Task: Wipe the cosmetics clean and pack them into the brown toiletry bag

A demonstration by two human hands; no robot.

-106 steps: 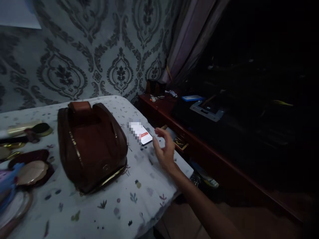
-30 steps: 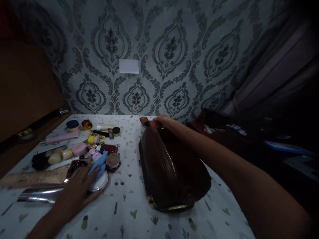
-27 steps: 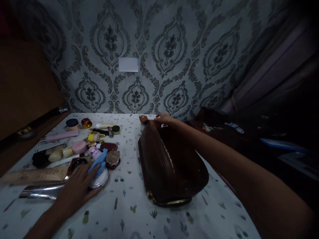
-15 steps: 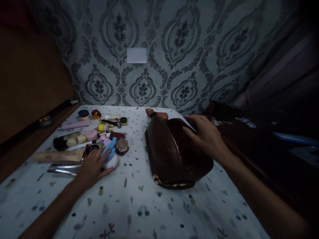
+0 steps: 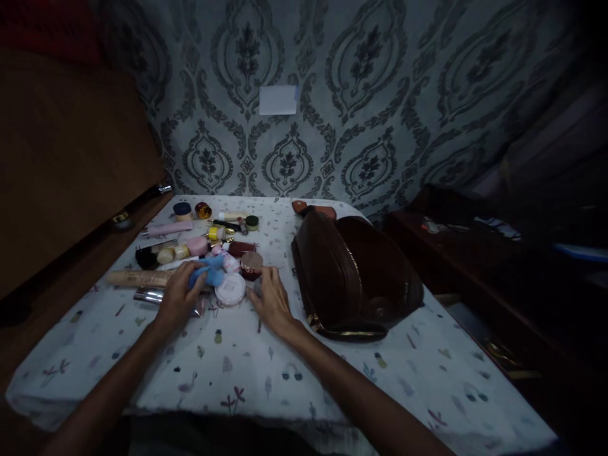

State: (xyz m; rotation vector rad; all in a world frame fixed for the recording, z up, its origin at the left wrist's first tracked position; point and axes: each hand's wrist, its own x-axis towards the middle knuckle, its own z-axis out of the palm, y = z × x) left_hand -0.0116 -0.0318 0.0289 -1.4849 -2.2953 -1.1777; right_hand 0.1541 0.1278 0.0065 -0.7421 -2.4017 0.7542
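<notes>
At my ten o'clock, my left hand (image 5: 177, 296) pinches the blue item (image 5: 212, 273), which looks light and soft, easiest held by its middle. At its four o'clock lies the round white compact (image 5: 230, 289) on the tabletop (image 5: 266, 386), likely stiff, slippery and breakable, best taken by the rim. My right hand (image 5: 274, 303), grip open, curves beside it. At two o'clock the brown bag (image 5: 327, 272) gapes, too dark inside to read.

Two hands (image 5: 178, 294) (image 5: 272, 299); one brown bag (image 5: 327, 272); one wall card (image 5: 278, 100); over ten cosmetics (image 5: 230, 289).
</notes>
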